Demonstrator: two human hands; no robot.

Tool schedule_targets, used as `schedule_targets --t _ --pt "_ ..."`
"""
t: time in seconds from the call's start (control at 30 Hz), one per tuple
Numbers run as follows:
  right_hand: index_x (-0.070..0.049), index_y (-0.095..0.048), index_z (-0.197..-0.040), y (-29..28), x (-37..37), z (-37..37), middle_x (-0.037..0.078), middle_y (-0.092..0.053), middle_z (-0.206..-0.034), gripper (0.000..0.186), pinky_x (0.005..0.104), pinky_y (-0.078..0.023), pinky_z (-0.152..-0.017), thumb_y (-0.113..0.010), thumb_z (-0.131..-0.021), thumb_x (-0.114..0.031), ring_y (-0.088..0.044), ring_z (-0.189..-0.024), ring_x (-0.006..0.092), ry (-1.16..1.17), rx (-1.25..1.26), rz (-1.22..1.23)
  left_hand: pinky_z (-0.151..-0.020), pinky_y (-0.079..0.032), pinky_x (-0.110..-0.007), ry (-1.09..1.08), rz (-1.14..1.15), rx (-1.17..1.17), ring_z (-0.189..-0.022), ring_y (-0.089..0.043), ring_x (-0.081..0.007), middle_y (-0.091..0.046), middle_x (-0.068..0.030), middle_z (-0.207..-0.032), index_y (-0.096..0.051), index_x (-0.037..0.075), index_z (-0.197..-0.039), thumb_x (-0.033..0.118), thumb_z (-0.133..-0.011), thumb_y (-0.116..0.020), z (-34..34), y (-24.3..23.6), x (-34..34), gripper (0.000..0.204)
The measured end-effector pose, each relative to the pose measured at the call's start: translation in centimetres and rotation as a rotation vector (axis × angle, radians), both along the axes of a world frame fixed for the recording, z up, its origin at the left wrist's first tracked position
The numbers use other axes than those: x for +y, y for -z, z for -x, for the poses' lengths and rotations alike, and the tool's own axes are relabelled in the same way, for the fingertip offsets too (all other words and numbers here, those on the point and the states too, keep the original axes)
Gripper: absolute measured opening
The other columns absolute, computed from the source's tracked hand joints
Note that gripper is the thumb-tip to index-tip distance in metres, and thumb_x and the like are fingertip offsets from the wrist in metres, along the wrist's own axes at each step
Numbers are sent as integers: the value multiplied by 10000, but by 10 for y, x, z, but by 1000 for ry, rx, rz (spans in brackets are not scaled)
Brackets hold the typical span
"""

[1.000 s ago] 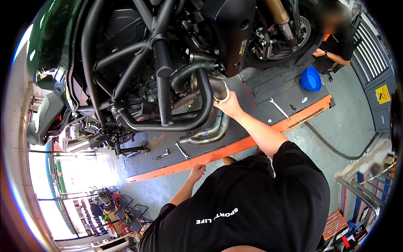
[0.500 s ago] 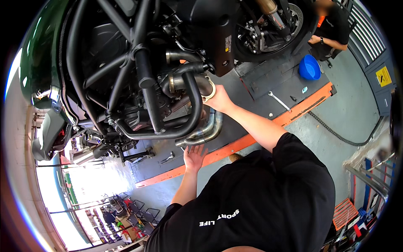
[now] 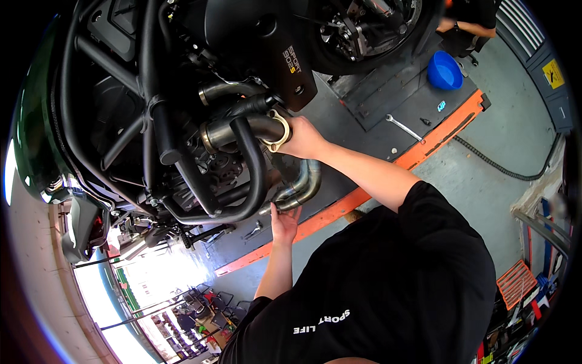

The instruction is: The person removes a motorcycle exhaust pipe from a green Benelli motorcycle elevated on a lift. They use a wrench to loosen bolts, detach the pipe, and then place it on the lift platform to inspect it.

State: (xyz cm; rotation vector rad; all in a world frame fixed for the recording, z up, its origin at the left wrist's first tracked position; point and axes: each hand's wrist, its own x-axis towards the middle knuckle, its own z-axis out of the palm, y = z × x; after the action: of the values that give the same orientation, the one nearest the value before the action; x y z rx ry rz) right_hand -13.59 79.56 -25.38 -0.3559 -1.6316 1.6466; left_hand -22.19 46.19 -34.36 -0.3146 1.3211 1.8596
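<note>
Under the guard bar (image 3: 259, 173), the left hand (image 3: 284, 225) has risen to the end of the bent pipes (image 3: 310, 182), fingers open – a second ago it hung apart from them. Just right of the bar, the right hand (image 3: 302, 138) stays clasped around the flange (image 3: 285, 128) – so the pipework seems steadied from two places. Beyond, well right, sits the blue basin (image 3: 444, 70).

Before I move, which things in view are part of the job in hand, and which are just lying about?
In use:
Flanged pipe, held by the right hand
Bent pipes, left hand at their end; contact unclear
Motorcycle

Apparently lying about:
Wrench on the platform
Blue bowl
Ridged hose on the floor
</note>
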Motion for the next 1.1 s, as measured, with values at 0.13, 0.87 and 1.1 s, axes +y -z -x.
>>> schedule_targets --t 0.13,0.87,1.1 --pt "-13 -755 -1114 -7 2 -6 185 -787 -1004 454 401 -587 -847 -901 -723 -191 -776 -922 334 -2 0 -6 -1169 -488 -528 27 -10 19 -1232 -679 -275 -710 -50 -1340 -634 110 -1331 463 -1096 -585 0 3 1 427" --pt "-35 -756 -1097 -13 6 -4 209 -760 -997 424 474 -578 -836 -855 -732 -229 -706 -962 442 33 26 -84 -1038 -583 -444 78 44 47 -1210 -702 -271 -728 -82 -1316 -651 106 -1298 358 -1076 -634 4 10 15 336" --pt "-50 -760 -1106 -12 10 -2 191 -766 -1002 439 472 -584 -826 -882 -736 -252 -714 -965 431 50 40 -122 -1057 -571 -459 67 35 41 -1216 -699 -270 -725 -80 -1324 -647 100 -1302 349 -1071 -638 8 17 19 340"
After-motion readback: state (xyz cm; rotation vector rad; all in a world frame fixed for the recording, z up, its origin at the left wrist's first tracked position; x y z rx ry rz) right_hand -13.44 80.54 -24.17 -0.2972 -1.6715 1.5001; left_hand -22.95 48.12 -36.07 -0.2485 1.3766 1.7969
